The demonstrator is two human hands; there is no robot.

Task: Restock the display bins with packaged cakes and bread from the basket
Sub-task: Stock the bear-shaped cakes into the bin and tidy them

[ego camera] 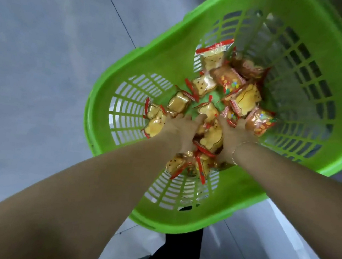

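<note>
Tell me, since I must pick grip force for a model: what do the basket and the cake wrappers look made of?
The green basket looks like moulded plastic, smooth and slightly glossy: uniform colour, slotted lattice walls, rounded rim. The cake wrappers look like thin clear plastic film with red printed sealed edges: they glint, crinkle, and the cakes show through. Both hands, left hand and right hand, reach among them.
</note>
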